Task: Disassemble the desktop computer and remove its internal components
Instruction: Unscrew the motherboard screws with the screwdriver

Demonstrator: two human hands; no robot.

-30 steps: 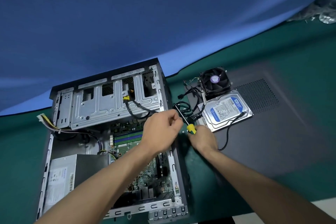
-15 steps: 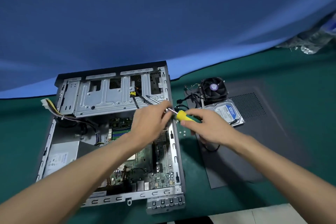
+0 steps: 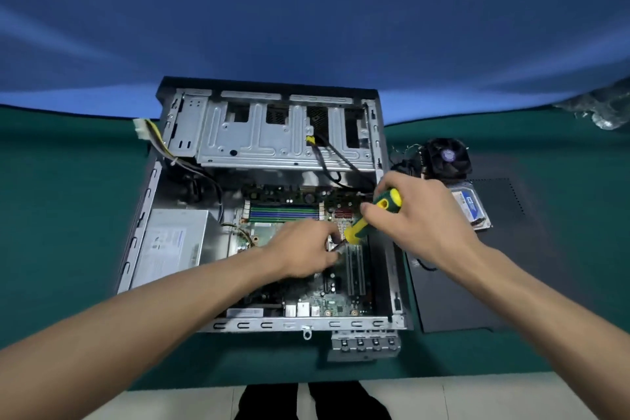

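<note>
Head view: the screwdriver [image 3: 370, 216] slants over the open case [image 3: 150, 201], yellow-green handle up toward the right rear, shaft down toward the left front onto the motherboard [image 3: 306, 297]. The right hand [image 3: 417, 220] grips the handle; the left hand [image 3: 303, 251] pinches the shaft near its tip. The case lies on its side mid-table [image 3: 51, 215], drive cage [image 3: 259, 136] at its far edge. A fan [image 3: 446, 157] and hard drive [image 3: 472, 206] rest on the side panel [image 3: 477, 283] to the right.

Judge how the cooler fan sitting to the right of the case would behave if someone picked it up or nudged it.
The cooler fan looks blocky and rigid, so probably stable when nudged, unlikely to roll. Its thin loose wires would likely trail and could snag. If a metal heatsink sits beneath, it may feel heavy for its size.
</note>
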